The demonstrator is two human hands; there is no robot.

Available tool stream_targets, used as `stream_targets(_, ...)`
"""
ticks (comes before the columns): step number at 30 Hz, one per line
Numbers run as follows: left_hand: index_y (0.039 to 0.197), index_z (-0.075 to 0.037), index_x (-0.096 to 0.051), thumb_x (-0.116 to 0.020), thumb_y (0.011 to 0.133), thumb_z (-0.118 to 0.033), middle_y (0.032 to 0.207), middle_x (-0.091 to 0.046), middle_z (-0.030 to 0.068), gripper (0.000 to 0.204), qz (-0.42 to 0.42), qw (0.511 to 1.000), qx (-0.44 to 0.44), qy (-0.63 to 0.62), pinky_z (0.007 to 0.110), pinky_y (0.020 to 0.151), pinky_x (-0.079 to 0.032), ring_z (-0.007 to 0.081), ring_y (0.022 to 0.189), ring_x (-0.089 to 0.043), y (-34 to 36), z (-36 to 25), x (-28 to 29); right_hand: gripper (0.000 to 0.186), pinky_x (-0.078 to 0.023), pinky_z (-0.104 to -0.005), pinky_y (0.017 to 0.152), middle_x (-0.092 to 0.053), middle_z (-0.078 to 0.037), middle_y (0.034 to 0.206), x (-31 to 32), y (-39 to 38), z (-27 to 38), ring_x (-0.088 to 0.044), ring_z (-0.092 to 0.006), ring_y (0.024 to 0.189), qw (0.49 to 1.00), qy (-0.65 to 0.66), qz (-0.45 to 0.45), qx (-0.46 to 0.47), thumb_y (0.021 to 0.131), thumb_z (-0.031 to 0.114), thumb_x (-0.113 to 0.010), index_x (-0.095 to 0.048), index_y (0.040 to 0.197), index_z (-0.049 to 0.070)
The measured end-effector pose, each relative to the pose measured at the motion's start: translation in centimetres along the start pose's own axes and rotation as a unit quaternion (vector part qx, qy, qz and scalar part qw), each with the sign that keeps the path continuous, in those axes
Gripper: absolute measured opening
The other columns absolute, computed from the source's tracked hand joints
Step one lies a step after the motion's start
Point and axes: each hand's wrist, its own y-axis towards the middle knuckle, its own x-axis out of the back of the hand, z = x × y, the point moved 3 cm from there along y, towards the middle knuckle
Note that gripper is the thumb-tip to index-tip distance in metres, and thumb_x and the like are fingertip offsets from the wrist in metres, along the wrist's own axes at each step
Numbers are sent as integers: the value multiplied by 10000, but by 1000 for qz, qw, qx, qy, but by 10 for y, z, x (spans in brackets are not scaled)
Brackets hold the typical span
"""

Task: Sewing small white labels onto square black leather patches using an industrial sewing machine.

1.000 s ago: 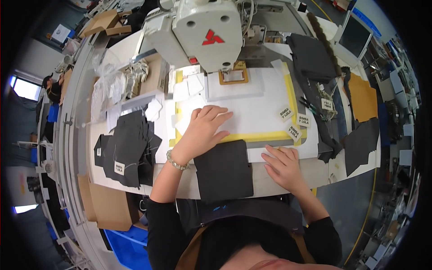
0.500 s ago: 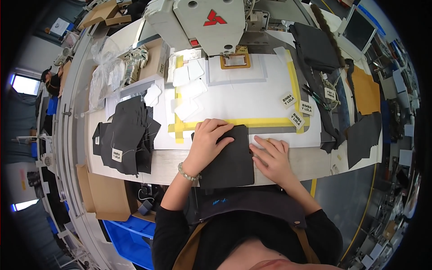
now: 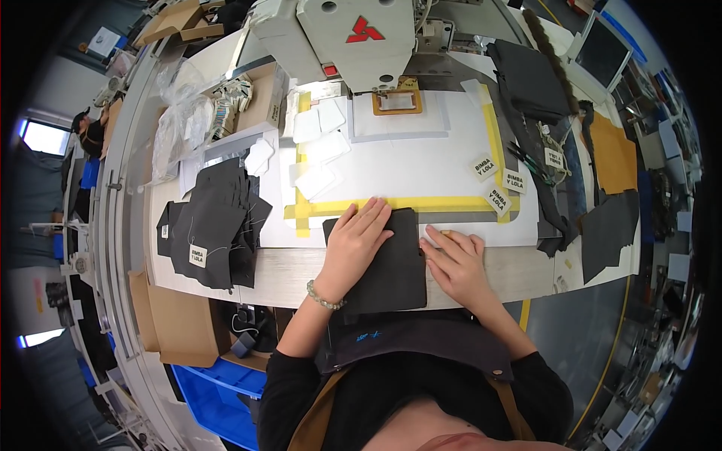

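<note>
Black cloth pile (image 3: 214, 218) at the pale bench (image 3: 293, 263)'s left corner's got a cream label (image 3: 198, 256), black fabric rectangle (image 3: 392, 279) shows none yet, left hand (image 3: 356, 244) flat on it, fingers close, right hand (image 3: 460, 269) loosely spread.

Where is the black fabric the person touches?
In the head view, the black fabric lies at the table's near edge, below centre, partly under the left hand, the right hand beside its right edge.

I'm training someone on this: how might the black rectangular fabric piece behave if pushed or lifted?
The black rectangular fabric piece looks flat and thin, so it is probably light and unlikely to roll. Its matte, cloth-like surface suggests it may bend if lifted by a corner. The left hand lying on it would probably add drag.
</note>
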Motion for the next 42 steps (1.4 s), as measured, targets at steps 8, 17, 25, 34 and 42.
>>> stream_targets(8, 1042, -61, -664, -726, 804, -99, 1154, -651, 88, 248, -20, 999, -19, -19, 421, 993, -462, 253, 1129, -607, 8, -2, 7, 347, -316, -380, 903, -583, -21, 1336, 0, 0, 0, -527, -186, 1072, 1000, -5, 2, 0, 817, 178, -695, -681, 1162, 138)
stream_targets(17, 919, -65, -657, -702, 765, -37, 858, -663, 49, 163, -90, 970, -190, -119, 341, 715, -524, 218, 797, -653, 9, -12, 23, 551, -406, -411, 829, -554, -154, 1357, 20, -20, -12, -623, -219, 975, 975, 163, -149, 11, 858, 375, -695, -573, 1285, 48)
stream_targets(25, 938, -68, -685, -696, 697, -79, 835, -672, 41, 243, -141, 914, -370, -87, 249, 557, -421, 150, 692, -625, 34, -32, 46, 454, -429, -272, 646, -622, -129, 1073, 31, -4, 6, -563, -163, 699, 970, 44, -6, 238, 830, 152, -666, -616, 1275, 74)
stream_targets(34, 1328, -82, -506, -763, 755, -320, 1388, -502, 155, 671, -105, 961, -247, -66, 432, 1053, -358, 292, 1281, -502, 92, -55, 29, 738, -420, -254, 531, -592, -22, 1035, 64, 42, -45, -495, -69, 709, 889, 361, 25, -282, 844, -67, -612, -323, 1512, 57)
stream_targets(42, 1305, -27, -519, -726, 779, -250, 1327, -544, 190, 608, 137, 972, -192, 18, 452, 1058, -416, 318, 1252, -526, 51, -29, -36, 853, -559, -218, 667, -438, -104, 1420, 50, 44, -72, -592, -107, 969, 751, 573, 17, -327, 845, -76, -603, -156, 1554, 83)
